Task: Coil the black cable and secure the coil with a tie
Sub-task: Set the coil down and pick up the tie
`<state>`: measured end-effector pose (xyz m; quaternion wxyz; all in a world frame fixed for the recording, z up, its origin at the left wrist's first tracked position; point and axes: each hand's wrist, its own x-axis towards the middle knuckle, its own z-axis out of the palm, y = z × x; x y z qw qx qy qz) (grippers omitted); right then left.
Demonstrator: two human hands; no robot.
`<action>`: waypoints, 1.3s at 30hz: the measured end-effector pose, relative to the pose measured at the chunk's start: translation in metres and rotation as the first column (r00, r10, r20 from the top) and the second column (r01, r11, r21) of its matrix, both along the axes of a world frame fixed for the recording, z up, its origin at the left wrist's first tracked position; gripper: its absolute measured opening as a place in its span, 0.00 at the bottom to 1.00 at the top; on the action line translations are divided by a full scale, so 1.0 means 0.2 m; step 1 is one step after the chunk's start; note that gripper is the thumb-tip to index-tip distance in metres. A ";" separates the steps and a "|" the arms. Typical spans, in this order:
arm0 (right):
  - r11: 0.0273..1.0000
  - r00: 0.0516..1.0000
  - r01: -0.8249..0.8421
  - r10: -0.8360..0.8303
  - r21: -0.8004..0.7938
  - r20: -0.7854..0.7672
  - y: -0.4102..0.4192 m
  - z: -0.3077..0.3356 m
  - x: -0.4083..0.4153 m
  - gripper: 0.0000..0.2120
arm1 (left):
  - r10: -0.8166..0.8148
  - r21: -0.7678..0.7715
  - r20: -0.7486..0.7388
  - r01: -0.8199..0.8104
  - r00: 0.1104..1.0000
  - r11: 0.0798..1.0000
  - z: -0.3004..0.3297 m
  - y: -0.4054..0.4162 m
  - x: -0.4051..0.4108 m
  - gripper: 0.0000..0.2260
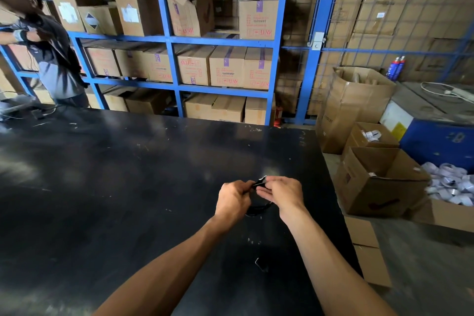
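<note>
A small coil of black cable point(257, 209) hangs between my two hands, just above the black table point(128, 174). My left hand point(232, 201) grips the coil's left side with closed fingers. Close beside it on the right, my right hand point(282, 194) pinches the coil's top, where a thin tie point(262, 179) with a pale tip sticks up between my fingertips. Most of the coil is hidden behind my hands; only its lower loop shows.
A person point(48, 54) stands at the table's far left corner. Blue shelving point(169, 41) with cardboard boxes lines the back. Open boxes point(379, 182) stand on the floor right of the table. A small pale scrap point(259, 263) lies on the table near me.
</note>
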<state>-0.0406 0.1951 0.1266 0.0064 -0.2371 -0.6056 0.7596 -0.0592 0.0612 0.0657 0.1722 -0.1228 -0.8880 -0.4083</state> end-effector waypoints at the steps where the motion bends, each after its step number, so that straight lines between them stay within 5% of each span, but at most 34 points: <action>1: 0.999 1.000 -0.005 0.006 -0.053 0.018 0.01 0.01 -0.01 0.08 | -0.018 -0.039 -0.058 0.016 0.998 0.999 0.01 0.00 0.00 0.12; 4: 0.991 0.998 -0.004 0.011 -0.135 0.056 0.03 0.01 -0.03 0.11 | -0.098 -0.161 -0.180 0.069 0.979 0.985 0.00 -0.02 -0.01 0.16; 9: 0.988 0.991 -0.110 0.100 0.106 0.087 0.09 -0.07 -0.09 0.17 | -0.254 -0.324 -0.166 0.191 0.953 0.927 -0.03 -0.04 -0.02 0.19; 13: 0.991 0.991 -0.065 0.051 0.115 0.120 0.13 -0.08 -0.11 0.12 | -0.323 -0.060 0.095 0.329 0.942 0.943 -0.02 -0.05 0.02 0.16; 18: 0.969 0.980 -0.188 0.196 0.161 -0.039 0.11 -0.04 -0.01 0.13 | -0.227 0.414 0.462 0.018 0.857 0.910 0.03 -0.04 -0.05 0.14; 20: 0.784 0.891 -0.360 0.450 0.506 -0.064 0.15 -0.03 0.03 0.20 | -0.210 0.495 0.600 -0.152 0.772 0.855 0.08 -0.06 -0.10 0.13; 22: 0.337 0.718 -0.403 0.693 0.851 0.066 0.22 -0.04 0.06 0.30 | -0.280 0.552 0.693 -0.238 0.665 0.799 0.14 -0.11 -0.13 0.12; 24: -0.034 0.617 -0.297 0.755 0.954 0.220 0.24 -0.07 0.07 0.34 | -0.431 0.626 0.722 -0.247 0.540 0.740 0.20 -0.15 -0.15 0.12; 26: -0.150 0.609 -0.158 0.764 0.976 0.216 0.24 -0.10 0.07 0.26 | -0.533 0.675 0.714 -0.242 0.454 0.697 0.24 -0.17 -0.15 0.11; 29: -0.052 0.674 -0.098 0.731 0.994 0.105 0.23 -0.12 0.05 0.11 | -0.472 0.664 0.698 -0.241 0.539 0.708 0.28 -0.16 -0.16 0.09; 31: 0.227 0.762 -0.270 0.644 0.936 0.064 0.23 -0.11 0.02 0.08 | -0.350 0.610 0.668 -0.214 0.657 0.763 0.27 -0.17 -0.15 0.15; 33: 0.577 0.824 -0.440 0.564 0.688 0.054 0.22 -0.11 -0.01 0.09 | -0.219 0.494 0.554 -0.105 0.803 0.863 0.22 -0.19 -0.14 0.13; 35: 0.768 0.846 -0.508 0.531 0.389 0.057 0.23 -0.08 -0.02 0.10 | -0.183 0.211 0.362 0.111 0.914 0.971 0.19 -0.25 -0.13 0.24; 37: 0.804 0.821 -0.570 0.566 0.171 0.072 0.26 -0.06 -0.03 0.11 | -0.320 0.056 0.347 0.322 0.881 0.945 0.20 -0.29 -0.12 0.36; 39: 0.757 0.759 -0.649 0.640 0.073 0.121 0.27 -0.05 -0.02 0.13 | -0.442 0.200 0.465 0.396 0.767 0.896 0.25 -0.29 -0.11 0.40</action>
